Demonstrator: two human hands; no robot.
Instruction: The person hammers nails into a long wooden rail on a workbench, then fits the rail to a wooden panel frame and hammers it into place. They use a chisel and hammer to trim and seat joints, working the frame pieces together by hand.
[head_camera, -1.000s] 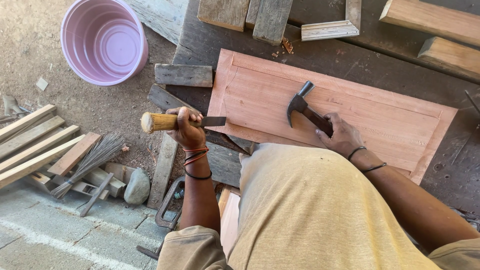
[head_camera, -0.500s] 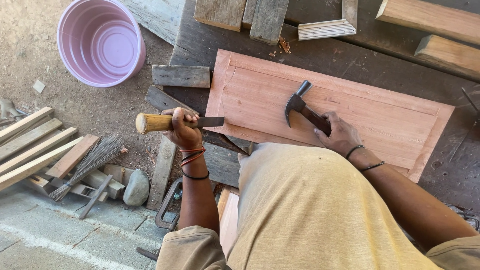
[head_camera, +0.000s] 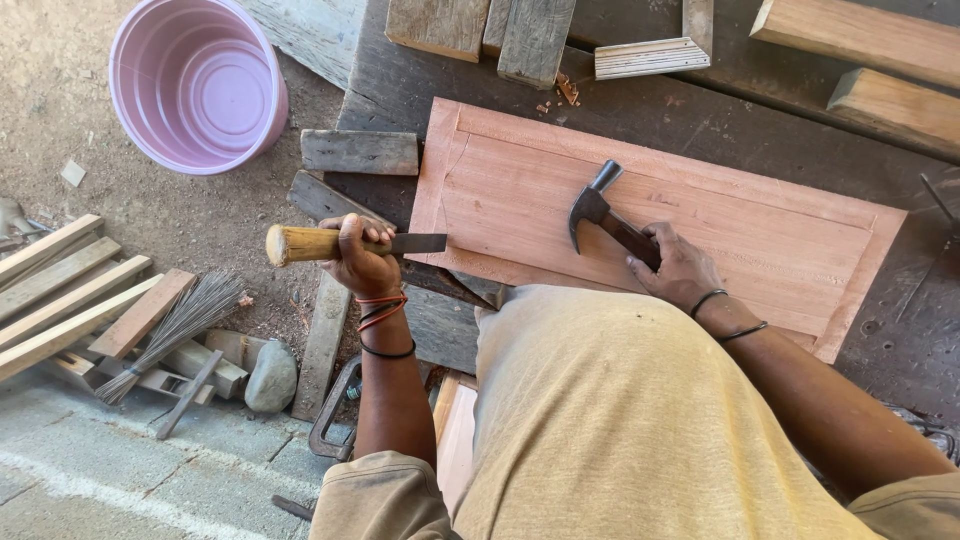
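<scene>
Landmark: the reddish wooden panel (head_camera: 650, 225), a raised-field board lying flat on the dark workbench (head_camera: 400, 60).
Left hand: the left hand (head_camera: 362, 262) is wrapped in a fist around the pale wooden handle of a chisel (head_camera: 345, 243); the blade lies flat, its tip just at the panel's left edge.
Right hand: the right hand (head_camera: 678, 268) is clenched round the handle of a claw hammer (head_camera: 605, 213), whose head hangs over the middle of the panel, apart from the chisel's butt.
Progress: judging by the panel, its grooves and frame look already cut and clean; a few chips (head_camera: 565, 92) lie beyond its far edge. Any trimming at the left edge looks barely begun, since no fresh cut shows there.
Surroundings: left of the panel, a lilac bucket (head_camera: 195, 80) on the dirt; nearer, offcuts and a bundle of thin sticks (head_camera: 170, 330).
</scene>
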